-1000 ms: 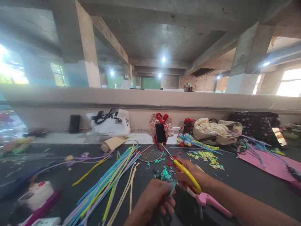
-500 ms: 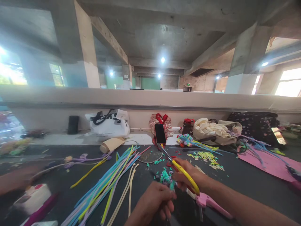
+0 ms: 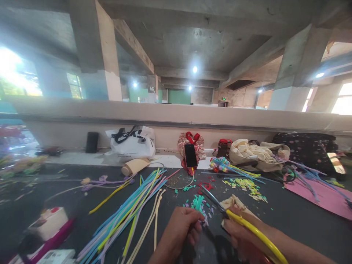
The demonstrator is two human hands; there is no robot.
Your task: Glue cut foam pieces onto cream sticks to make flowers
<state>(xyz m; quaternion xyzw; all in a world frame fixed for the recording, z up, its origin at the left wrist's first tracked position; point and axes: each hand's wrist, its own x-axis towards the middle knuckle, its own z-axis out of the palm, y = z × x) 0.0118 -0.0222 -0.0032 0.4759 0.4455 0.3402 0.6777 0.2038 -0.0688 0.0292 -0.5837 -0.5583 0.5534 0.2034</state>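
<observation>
My left hand (image 3: 184, 229) is closed in a pinch beside a pile of teal and lilac cut pieces (image 3: 199, 203); whatever its fingertips hold is too small to make out. My right hand (image 3: 243, 227) grips yellow-handled scissors (image 3: 255, 228), their metal blades pointing up and left above the black table (image 3: 110, 234). Just behind that hand lies a beige cloth (image 3: 233, 202). To the left, a bundle of blue, yellow and lilac fuzzy stems (image 3: 129, 207) lies beside several cream stems (image 3: 156, 205).
A phone (image 3: 190, 156) leans on a red patterned bag with a cable attached. Yellow cut pieces (image 3: 247, 187), a pink sheet (image 3: 316, 196) and a bottle (image 3: 223, 147) are right. A white bag (image 3: 133, 145) and a glue-gun-like magenta item (image 3: 59, 234) are left.
My right hand and the scissors have moved right and down, away from my left hand. The other person's hand at the left edge is gone from view. The camera view has shifted slightly.
</observation>
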